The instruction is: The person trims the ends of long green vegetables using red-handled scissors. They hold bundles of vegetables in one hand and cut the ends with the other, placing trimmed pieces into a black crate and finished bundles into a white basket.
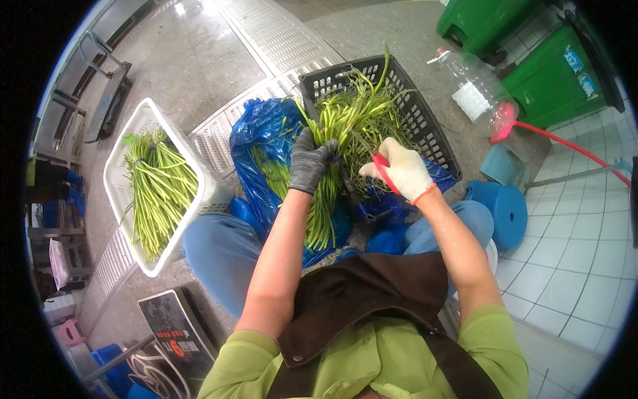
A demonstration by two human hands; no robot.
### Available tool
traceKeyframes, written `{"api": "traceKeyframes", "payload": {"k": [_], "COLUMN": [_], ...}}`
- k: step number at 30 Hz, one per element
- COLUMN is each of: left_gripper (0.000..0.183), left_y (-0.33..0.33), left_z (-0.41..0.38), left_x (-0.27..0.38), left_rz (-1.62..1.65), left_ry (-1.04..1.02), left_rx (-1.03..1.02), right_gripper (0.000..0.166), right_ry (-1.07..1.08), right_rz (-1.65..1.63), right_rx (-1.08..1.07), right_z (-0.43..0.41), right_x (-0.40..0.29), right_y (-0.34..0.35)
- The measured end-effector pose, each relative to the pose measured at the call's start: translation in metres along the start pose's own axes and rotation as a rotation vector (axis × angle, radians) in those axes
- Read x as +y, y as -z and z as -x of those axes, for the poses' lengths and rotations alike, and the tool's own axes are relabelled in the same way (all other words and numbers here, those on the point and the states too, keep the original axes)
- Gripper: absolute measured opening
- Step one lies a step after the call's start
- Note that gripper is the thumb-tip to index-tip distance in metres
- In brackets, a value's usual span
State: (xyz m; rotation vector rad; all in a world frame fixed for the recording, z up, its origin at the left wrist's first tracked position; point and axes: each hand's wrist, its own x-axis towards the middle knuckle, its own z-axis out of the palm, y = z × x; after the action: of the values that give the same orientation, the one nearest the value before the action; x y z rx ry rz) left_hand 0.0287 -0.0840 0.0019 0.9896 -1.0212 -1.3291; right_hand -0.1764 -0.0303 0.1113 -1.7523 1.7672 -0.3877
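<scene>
My left hand (309,162), in a grey knit glove, grips a bunch of green garlic scapes (321,219) near the tip end. The stems hang down between my knees, and a dark band seems to circle them by my fingers. In a cream knit glove, my right hand (406,167) holds red-handled scissors (383,173), their blades pointing at the bunch's tips. Below both hands stands a black plastic crate (431,119) with a heap of thin green scape tips (369,144). Left of it, an opened blue plastic bag (251,124) holds more scapes (274,172).
At my left stands a white plastic basket (199,174) with banded scapes (162,199). Right lie a large clear plastic bottle (468,90) with a red stick (573,144), a blue stool (498,214) and green bins (548,80). A platform trolley (109,102) stands far left.
</scene>
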Motion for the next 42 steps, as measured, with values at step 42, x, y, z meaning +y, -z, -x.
{"api": "traceKeyframes", "payload": {"k": [42], "left_gripper": [0.05], "left_y": [0.012], "left_z": [0.0], "left_x": [0.022], "left_rz": [0.002], "left_ry": [0.205], "left_rx": [-0.16], "right_gripper": [0.041], "right_ry": [0.159], "right_rz": [-0.125], "right_rx": [0.264], "right_z": [-0.05], "right_x": [-0.045], "right_y": [-0.038]}}
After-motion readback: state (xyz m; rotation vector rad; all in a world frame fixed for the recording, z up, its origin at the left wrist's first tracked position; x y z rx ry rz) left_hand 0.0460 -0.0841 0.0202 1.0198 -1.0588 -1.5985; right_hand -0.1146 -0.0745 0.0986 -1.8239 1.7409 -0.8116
